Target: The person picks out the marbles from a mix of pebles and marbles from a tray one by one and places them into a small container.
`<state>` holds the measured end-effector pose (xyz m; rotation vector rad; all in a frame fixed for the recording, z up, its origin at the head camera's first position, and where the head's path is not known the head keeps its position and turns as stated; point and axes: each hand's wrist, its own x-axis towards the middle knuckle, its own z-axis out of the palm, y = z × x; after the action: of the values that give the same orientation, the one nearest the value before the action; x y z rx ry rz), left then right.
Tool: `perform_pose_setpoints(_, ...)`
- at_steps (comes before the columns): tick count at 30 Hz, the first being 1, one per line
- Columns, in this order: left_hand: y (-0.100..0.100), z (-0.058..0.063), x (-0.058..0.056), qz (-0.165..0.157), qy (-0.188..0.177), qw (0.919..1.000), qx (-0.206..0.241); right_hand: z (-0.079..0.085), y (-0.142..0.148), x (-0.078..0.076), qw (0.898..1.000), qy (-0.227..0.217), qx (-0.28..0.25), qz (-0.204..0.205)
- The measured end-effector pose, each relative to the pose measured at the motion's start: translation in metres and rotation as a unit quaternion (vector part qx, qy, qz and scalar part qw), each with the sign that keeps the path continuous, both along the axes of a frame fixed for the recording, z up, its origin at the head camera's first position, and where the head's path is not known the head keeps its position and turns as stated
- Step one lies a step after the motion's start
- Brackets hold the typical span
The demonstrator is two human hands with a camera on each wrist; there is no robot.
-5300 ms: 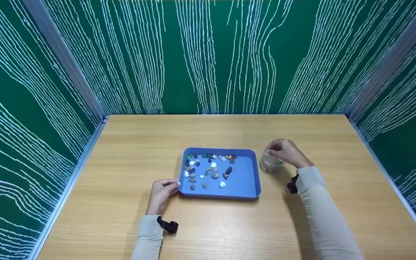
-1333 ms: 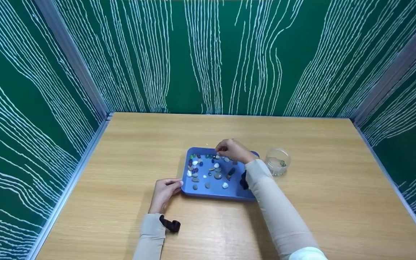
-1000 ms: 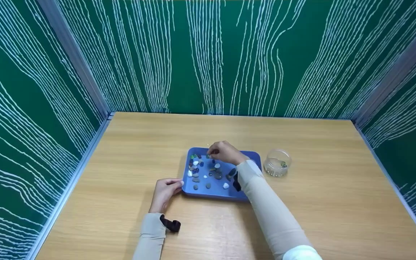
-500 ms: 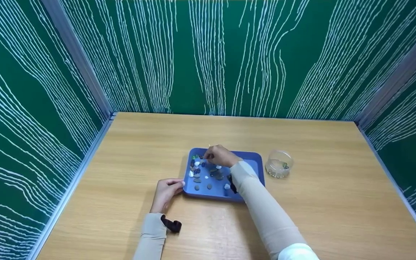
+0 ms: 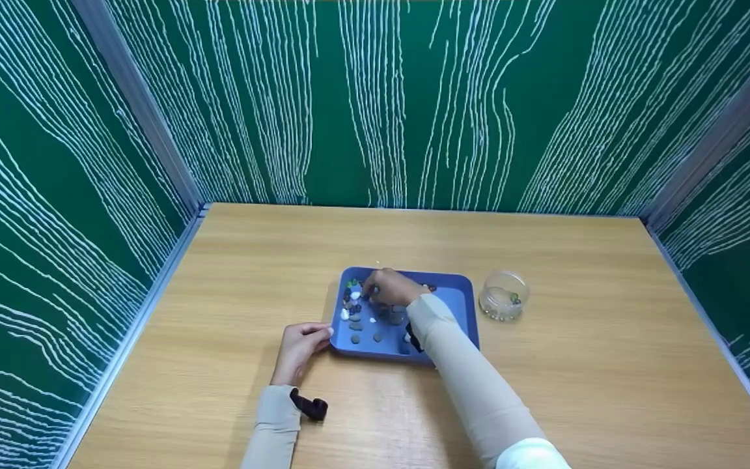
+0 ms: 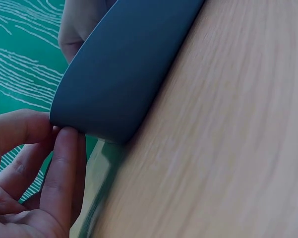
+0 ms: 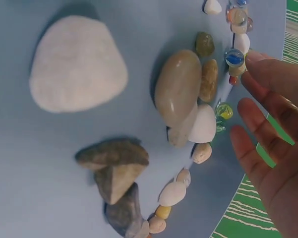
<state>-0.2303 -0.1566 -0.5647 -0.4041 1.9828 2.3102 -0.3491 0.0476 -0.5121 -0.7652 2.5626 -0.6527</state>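
Observation:
In the head view, a blue tray (image 5: 456,319) holds pebbles and glass marbles, mostly in its left half. My left hand (image 5: 298,348) pinches the tray's near left corner; the left wrist view shows thumb and fingers at its rim. My right hand (image 5: 393,288) is over the far left part of the tray and hides some pieces. In the right wrist view its fingers are spread and fairly straight, one fingertip right at a blue-streaked marble (image 7: 233,57). Near them lie a green-yellow marble (image 7: 224,110), a large white pebble (image 7: 78,64) and a smooth brown pebble (image 7: 178,87).
Right of the tray stands a clear plastic cup (image 5: 492,284) with several marbles (image 5: 514,298) inside. Both rest on a wooden table (image 5: 596,339). Green panels (image 5: 414,98) with white wavy lines enclose the table at the back and sides.
Since the oldest frame my right hand has gone from the clear cup leftward over the tray. In the last second it has slid left and nearer. My left hand stays at the corner.

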Motion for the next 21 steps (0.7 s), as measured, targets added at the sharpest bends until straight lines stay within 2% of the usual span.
perform_pose_setpoints(9,-0.0002,-0.0024,-0.0004,0.001,0.003,0.9999,0.013,-0.0040,-0.0042,0.0028,0.999,0.037,0.022,0.011)
perform_pose_setpoints(21,-0.0013,0.0000,0.0000,-0.004,-0.002,1.0000,0.008,-0.0092,-0.0004,0.0039,0.998,0.051,0.030,0.029)
